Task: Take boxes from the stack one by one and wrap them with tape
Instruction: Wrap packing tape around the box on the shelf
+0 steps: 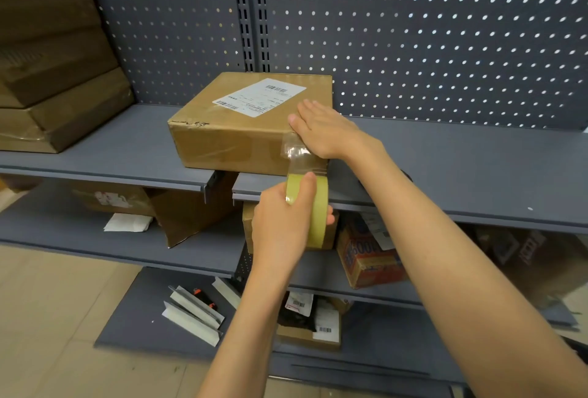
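While its fingers lie straight, the right hand presses flat on the near right corner of the cardboard box, pinning the end of a clear tape strip. Just below, the left hand grips the yellowish tape roll, thumb over its rim, the strip stretched up to the box. That box (bearing a white shipping label) sits on the grey shelf at its front edge. Farther left stands a stack of boxes; lower shelves hold more parcels.
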A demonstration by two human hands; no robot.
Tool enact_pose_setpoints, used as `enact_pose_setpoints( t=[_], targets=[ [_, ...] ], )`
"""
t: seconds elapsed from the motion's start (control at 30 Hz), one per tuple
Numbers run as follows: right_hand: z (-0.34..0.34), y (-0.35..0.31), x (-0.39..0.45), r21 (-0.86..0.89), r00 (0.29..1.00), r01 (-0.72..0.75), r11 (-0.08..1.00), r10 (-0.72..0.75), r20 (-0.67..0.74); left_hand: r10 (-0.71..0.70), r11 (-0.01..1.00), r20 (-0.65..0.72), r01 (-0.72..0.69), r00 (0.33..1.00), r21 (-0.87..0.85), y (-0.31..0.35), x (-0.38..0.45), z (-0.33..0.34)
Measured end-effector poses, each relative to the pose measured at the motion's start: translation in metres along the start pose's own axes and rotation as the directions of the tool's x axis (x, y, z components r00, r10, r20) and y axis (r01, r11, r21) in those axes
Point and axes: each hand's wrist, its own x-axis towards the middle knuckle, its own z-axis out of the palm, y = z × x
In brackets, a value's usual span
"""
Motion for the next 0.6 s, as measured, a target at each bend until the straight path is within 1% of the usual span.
enact_pose_setpoints(
  t=[0.1, 0.23, 0.3, 0.4, 0.5, 0.6],
  targets=[
    [0.0003, 0.0002, 0.0029, 0.065, 0.999, -0.026, 0.998, 0.027, -0.018, -0.05, 0.999, 0.023, 0.05, 0.999, -0.019, -0.0048, -0.0043, -0.0025],
    [0.0045, 0.0021, 0.0057, 0.054, 0.999, 0.005, 0.999, -0.002, -0.052, -0.069, 0.997, 0.022, 0.069, 0.997, -0.041, -0.0067, -0.0049, -0.0037],
    [0.0046, 0.0027, 0.0058, 0.037, 0.999, 0.017, 0.999, -0.015, -0.052, -0.085, 0.99, 0.005, 0.085, 0.996, -0.115, -0.0056, -0.0044, -0.0045],
    [0.0037, 0.0017, 0.0037, 0.013, 0.996, 0.048, 0.999, -0.047, -0.074, -0.061, 0.98, 0.002, 0.06, 0.998, -0.188, -0.0035, -0.0043, -0.0054],
    [0.0031, 0.0002, 0.0012, 0.011, 0.995, 0.055, 0.998, -0.054, -0.089, -0.019, 0.985, -0.011, 0.017, 1.0, -0.172, -0.0034, -0.004, -0.0041],
    [0.0028, 0.0001, -0.0008, 0.008, 0.993, 0.059, 0.998, -0.058, -0.104, -0.038, 0.987, -0.024, 0.033, 0.999, -0.159, -0.0044, -0.0027, -0.0032]
  ],
)
